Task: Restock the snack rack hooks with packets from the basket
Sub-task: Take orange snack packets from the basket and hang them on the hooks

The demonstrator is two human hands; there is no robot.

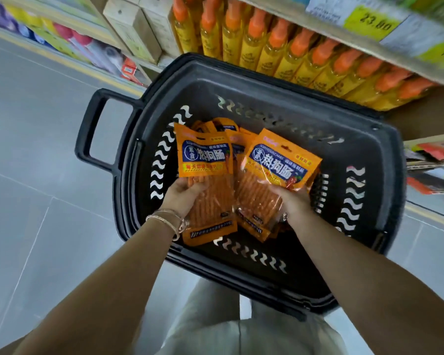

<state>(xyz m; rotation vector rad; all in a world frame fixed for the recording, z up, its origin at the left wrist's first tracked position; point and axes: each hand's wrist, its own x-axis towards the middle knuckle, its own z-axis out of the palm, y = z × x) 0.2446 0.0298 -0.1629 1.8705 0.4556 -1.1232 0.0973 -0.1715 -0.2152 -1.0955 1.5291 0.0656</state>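
Basket [241, 73] sits on the floor [36, 124], centre frame, its handle [87, 129] sticking out toward frame left. Both your hands are inside it.

Your left hand [183, 192] has its fingers clamped on the left packet [203, 155], gripping it at mid-height. Your right hand [290, 201] has its fingers clamped on the right packet [280, 160], gripping the right edge, packet tilted. More orange packets [226, 128] lie under and behind both, on the basket bottom.

Obstacles: a row of bottles [267, 47] with orange caps stands just past the basket's far rim, upper centre to right. The shelf edge with the price label [372, 21] overhangs them, upper right. A lower shelf of goods [433, 160] sits beside the basket's right rim.

Open room: bare floor across left and lower left of frame. Basket walls ring the hands on all sides, open at the top.
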